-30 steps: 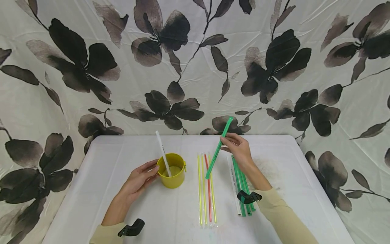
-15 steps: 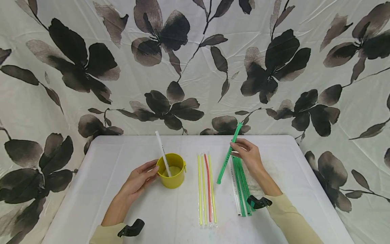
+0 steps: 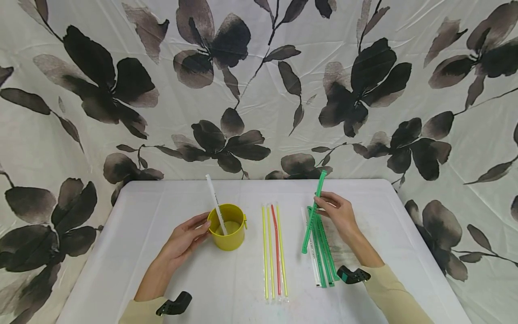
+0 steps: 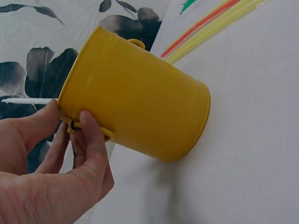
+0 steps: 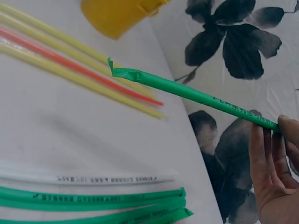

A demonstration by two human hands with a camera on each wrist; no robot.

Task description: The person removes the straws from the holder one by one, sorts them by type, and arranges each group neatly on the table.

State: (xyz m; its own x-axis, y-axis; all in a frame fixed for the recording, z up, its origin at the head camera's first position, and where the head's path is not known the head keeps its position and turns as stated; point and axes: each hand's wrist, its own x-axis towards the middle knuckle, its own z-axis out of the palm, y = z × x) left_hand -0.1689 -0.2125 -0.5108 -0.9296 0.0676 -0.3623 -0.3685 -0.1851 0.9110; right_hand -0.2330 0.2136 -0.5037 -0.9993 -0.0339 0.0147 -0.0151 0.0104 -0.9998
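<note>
My left hand [image 3: 187,238] holds a small yellow bucket [image 3: 229,243] at its left side, thumb on the rim. In the left wrist view the fingers curl at the bucket's handle lug. Inside leans a white paper-wrapped straw [image 3: 214,198], its top sticking out above the rim. My right hand [image 3: 336,212] pinches a green-wrapped straw [image 3: 308,234] near its upper end, tilted above the pile on the right. In that pile lie several green-wrapped straws [image 3: 325,252] and one white-wrapped straw [image 3: 314,265], partly behind the held one in the head view.
Between bucket and pile, yellow straws [image 3: 265,252] and a red straw [image 3: 277,256] lie side by side in clear wrappers. They rest on a white-covered table [image 3: 218,292]. A floral cloth [image 3: 259,90] hangs behind the table's far edge.
My right hand has moved right and toward me with the green-wrapped straw, from over the yellow and red straws to above the green pile. My left hand and the bucket stay put.
</note>
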